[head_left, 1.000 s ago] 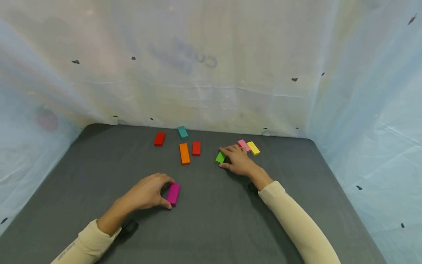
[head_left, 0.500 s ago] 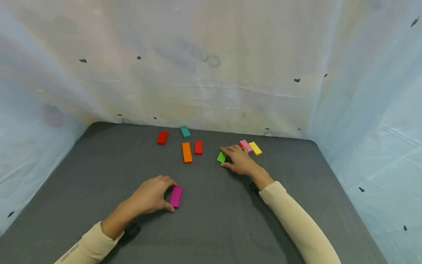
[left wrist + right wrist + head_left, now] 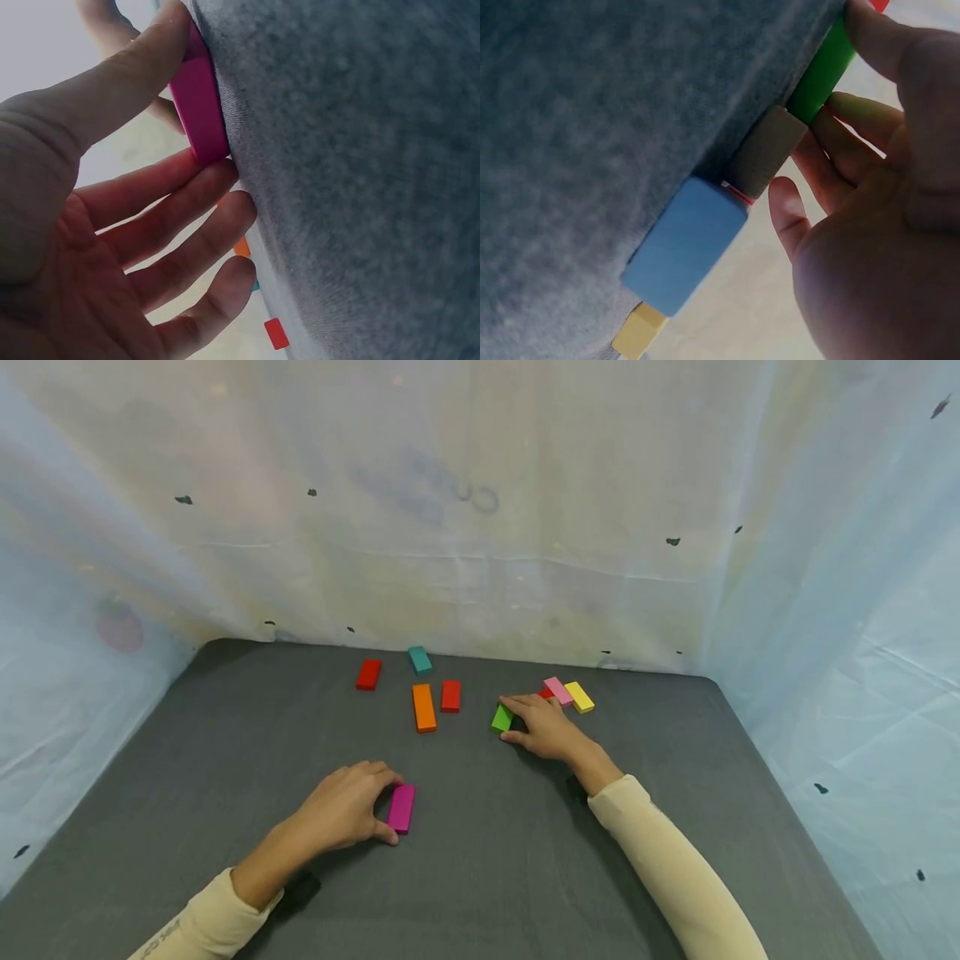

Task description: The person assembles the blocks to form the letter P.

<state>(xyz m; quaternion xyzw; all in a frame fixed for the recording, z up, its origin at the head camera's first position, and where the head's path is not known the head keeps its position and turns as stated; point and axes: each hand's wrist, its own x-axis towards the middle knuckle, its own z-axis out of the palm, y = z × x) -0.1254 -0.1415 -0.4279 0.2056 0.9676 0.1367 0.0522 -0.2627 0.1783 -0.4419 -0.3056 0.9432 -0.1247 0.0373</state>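
Grip of the left hand (image 3: 343, 807) pinches a magenta rectangular block (image 3: 401, 810), right hand (image 3: 549, 729) a green rectangular block (image 3: 502, 718); neither visibly shifts over half a second, suggesting a pause.

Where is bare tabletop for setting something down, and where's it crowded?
Free: the tabletop between left sleeve and right sleeve, and right of the yellow block. Crowded: around the right hand, with the green block, blue block and pink block.

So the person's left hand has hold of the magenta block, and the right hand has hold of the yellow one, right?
Not quite: the right hand has hold of the green block, not the yellow one, as the head view shows. The left hand does have the magenta block.
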